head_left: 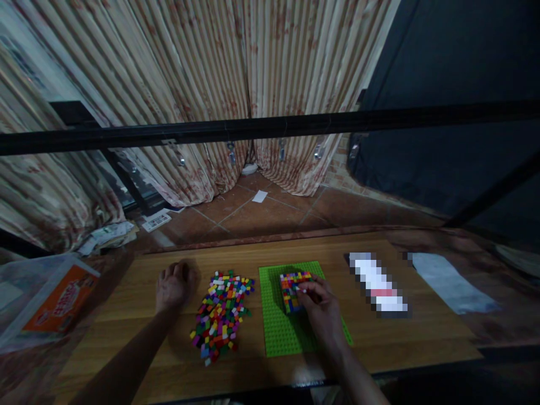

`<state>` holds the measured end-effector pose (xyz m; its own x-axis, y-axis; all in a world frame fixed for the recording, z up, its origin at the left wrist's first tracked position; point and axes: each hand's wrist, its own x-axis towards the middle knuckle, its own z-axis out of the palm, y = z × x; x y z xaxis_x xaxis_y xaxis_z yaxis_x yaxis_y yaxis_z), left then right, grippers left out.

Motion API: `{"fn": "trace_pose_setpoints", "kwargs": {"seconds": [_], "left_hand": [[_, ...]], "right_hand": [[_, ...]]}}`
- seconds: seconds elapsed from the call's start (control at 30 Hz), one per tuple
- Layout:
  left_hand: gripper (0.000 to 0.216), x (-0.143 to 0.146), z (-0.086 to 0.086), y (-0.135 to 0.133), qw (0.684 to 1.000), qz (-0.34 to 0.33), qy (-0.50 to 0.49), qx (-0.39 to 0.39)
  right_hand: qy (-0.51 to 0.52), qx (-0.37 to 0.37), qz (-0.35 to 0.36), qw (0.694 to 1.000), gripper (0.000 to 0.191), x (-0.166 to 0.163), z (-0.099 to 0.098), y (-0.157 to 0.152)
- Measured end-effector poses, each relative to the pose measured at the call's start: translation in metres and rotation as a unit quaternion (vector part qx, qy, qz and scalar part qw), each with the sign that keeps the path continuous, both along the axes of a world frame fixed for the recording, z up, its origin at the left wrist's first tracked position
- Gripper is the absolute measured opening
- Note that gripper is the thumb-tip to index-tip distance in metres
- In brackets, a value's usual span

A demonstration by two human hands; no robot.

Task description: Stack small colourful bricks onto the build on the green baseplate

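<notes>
Above the wooden tabletop (405, 343), the right hand (321, 306) seemingly pinches a pale brick (303, 290).

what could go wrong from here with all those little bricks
The small pale piece at the right hand's fingertips might slip, being so tiny.
That hand could knock bricks loose on the multicoloured build right beneath it.
The loose pile lies between the left hand and the green baseplate, so a careless sweep might scatter it.

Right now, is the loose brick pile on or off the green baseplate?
Off: the loose brick pile lies on the wooden table, bare wood showing between it and the green baseplate.
</notes>
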<state>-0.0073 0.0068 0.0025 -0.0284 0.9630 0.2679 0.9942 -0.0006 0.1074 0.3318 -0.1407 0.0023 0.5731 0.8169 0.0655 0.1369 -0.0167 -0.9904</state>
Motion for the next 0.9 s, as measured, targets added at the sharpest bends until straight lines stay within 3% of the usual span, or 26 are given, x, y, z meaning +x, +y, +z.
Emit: {"fn": "trace_pose_setpoints", "kwargs": {"seconds": [0.3,0.47,0.57,0.67,0.77,0.9], "left_hand": [[0.044,0.004,0.002,-0.004,1.000,0.005,-0.024,0.002],[0.044,0.005,0.001,-0.005,0.999,0.012,-0.034,0.005],[0.044,0.006,0.001,-0.006,0.999,0.015,-0.038,0.007],[0.044,0.006,0.001,-0.007,0.999,0.014,-0.037,0.013],[0.043,0.005,0.000,-0.007,0.999,0.008,-0.036,0.017],[0.043,0.005,-0.002,-0.006,0.999,0.011,-0.034,0.018]], "right_hand": [[-0.038,-0.003,0.017,0.999,0.021,0.004,-0.001,-0.002],[-0.215,0.037,-0.017,0.976,0.023,-0.010,0.021,-0.014],[-0.289,0.074,0.074,0.952,0.020,-0.037,0.033,-0.020],[-0.324,0.052,0.191,0.925,0.022,-0.069,0.031,-0.020],[-0.364,0.003,0.222,0.904,0.024,-0.093,0.020,-0.015],[-0.407,-0.050,0.211,0.887,0.025,-0.104,0.007,-0.006]]}}
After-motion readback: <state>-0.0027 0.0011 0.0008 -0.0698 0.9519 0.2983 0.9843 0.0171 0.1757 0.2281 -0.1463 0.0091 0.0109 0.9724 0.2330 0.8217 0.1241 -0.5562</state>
